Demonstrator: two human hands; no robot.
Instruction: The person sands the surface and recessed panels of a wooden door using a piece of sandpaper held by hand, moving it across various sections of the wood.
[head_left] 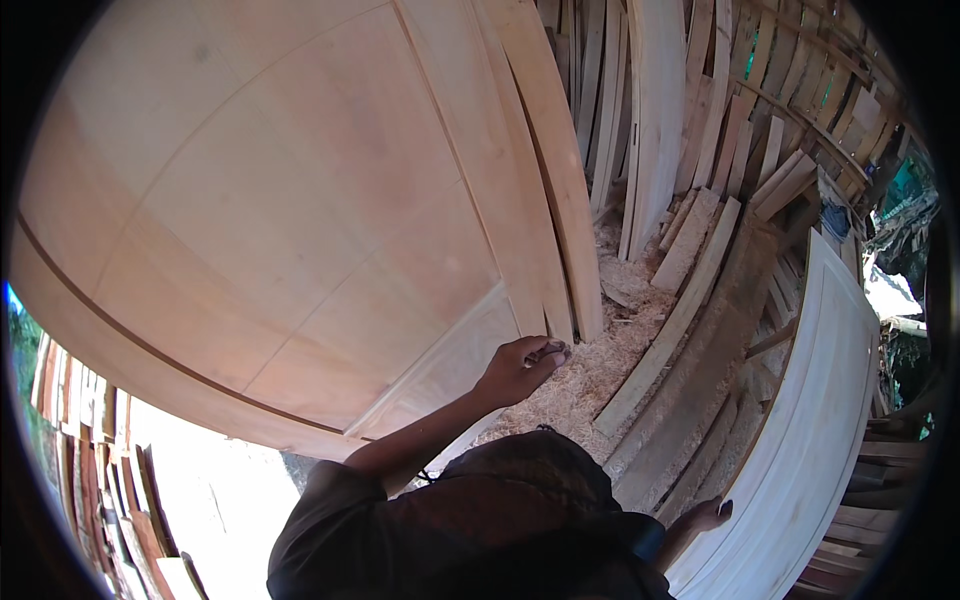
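A large wooden panel door [330, 170] with grooved frame pieces takes up the upper left, reaching close to my left hand. My left hand [530, 367] is closed, fingers curled together beside the door's lower corner. Something small may sit in them, but I cannot make it out. On the right, a paler wooden door [810, 400] stands tilted on its edge. My right hand [706, 515] is low at its near edge, fingers curled against the wood; part of the grip is hidden.
Wood shavings [570, 400] cover the ground ahead. Long boards [690, 320] lie between the two doors, and more planks [600, 100] lean against a slatted wall [800, 60] behind. Stacked timber [110, 460] stands outside at the left.
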